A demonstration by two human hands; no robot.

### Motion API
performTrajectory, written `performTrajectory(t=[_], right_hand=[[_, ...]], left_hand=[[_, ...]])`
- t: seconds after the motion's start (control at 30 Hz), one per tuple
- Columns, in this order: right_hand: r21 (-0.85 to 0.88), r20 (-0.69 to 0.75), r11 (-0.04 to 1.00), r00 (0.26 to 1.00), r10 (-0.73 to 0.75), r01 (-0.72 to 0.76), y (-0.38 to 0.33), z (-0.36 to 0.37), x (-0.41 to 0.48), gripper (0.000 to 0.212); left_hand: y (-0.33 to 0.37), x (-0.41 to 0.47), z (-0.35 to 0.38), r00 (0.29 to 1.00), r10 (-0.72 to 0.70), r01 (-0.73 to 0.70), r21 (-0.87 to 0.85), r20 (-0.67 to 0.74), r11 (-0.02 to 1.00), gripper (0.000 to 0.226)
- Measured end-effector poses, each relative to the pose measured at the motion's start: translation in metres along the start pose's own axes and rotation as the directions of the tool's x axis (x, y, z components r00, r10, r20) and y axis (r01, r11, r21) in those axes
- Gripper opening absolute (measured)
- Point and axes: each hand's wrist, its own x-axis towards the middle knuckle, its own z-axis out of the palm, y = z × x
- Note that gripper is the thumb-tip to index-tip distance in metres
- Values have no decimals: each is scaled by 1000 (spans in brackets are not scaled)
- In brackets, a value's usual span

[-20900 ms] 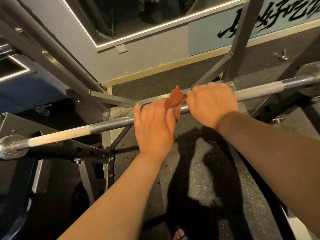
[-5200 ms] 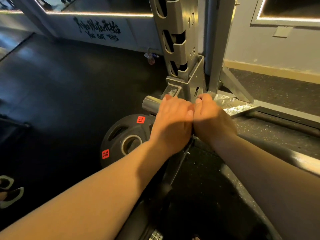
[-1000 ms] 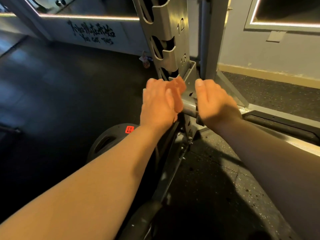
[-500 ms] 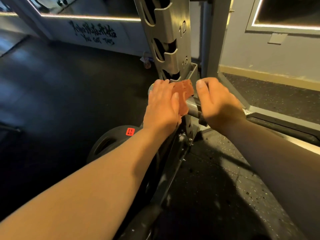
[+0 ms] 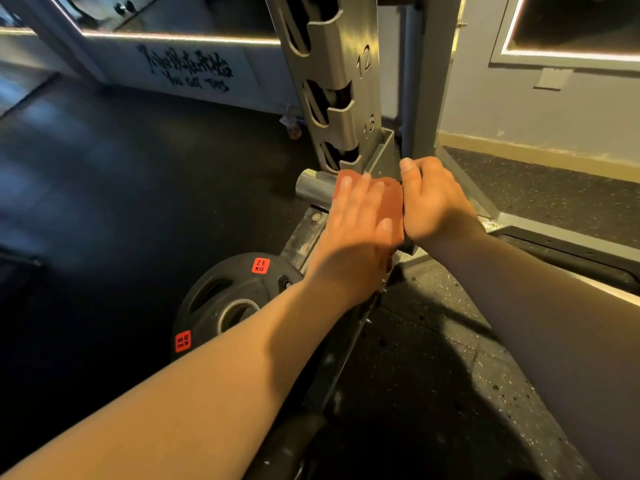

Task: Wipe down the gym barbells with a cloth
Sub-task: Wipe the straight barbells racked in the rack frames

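A: Where is the bar, and how would it handle?

B: The barbell [image 5: 313, 188] lies low by the foot of the rack [image 5: 341, 81]; only its bare steel end sticks out to the left. It looks heavy and stiff, smooth enough to be slippery, so it is better steadied than lifted. The cloth [image 5: 389, 199] is the opposite: small, soft, light, draped over the bar.

A: And the hands?

B: The left hand [image 5: 356, 233] lies flat, fingers stretched out, pressing the cloth onto the bar. The right hand [image 5: 433, 202] is curled shut around the bar just beside it, touching the cloth's edge. That grip probably keeps the bar from rolling.

A: What can't be made out?

B: Most of the bar is covered by both hands. The cloth's underside is hidden. A weight plate [image 5: 235, 299] marked 25 KG lies on the floor [image 5: 104, 168] nearby, partly behind the left forearm.
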Motion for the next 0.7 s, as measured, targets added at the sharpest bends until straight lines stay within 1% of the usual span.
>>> performTrajectory(t=[0.03,0.1,0.2,0.27,0.3,0.33,0.37,0.43,0.5,0.53,0.57,0.6,0.67,0.7], right_hand=[[3,13,1000,1000,15,-15,-1,-1,0,49],[-1,42,998,997,60,-60,-2,-1,2,50],[-30,81,994,991,105,-103,-4,-4,5,51],[-45,105,992,987,120,-115,-2,-4,9,52],[-30,101,990,984,143,-141,-2,-4,11,54],[-9,84,986,982,168,-168,-2,-4,13,56],[5,57,983,982,181,-181,-1,-3,15,57],[11,1,985,985,171,-171,1,-1,17,56],[11,-5,987,987,161,-160,3,-2,17,55],[6,2,987,987,161,-161,2,-3,16,55],[9,7,988,988,155,-155,1,-4,15,55],[11,8,991,991,133,-133,1,-5,14,55],[56,13,997,998,54,-55,0,-6,9,53],[67,17,998,1000,-24,23,-1,-6,2,50]], left_hand=[[-5,0,-6,999,-44,45,-34,30,998,50],[-20,2,-13,977,-193,203,-133,86,970,54],[-38,14,-17,945,-327,318,-175,-24,932,47],[-34,24,-11,891,-450,434,-182,-57,882,45],[-29,27,-6,872,-484,467,-178,-68,866,47],[-21,27,-2,879,-470,456,-152,-76,877,49],[-12,25,1,910,-406,396,-110,-81,912,50],[6,17,5,972,-232,231,-44,-21,972,49],[11,11,0,998,-63,64,-49,26,997,46],[7,11,-6,1000,-2,2,-42,16,999,43],[-1,12,-10,1000,9,-9,-12,25,1000,42],[-13,14,-12,998,-30,31,-16,59,999,42],[-33,18,-12,988,-141,146,-67,64,987,42],[-40,21,-9,979,-202,204,-90,30,975,41]])
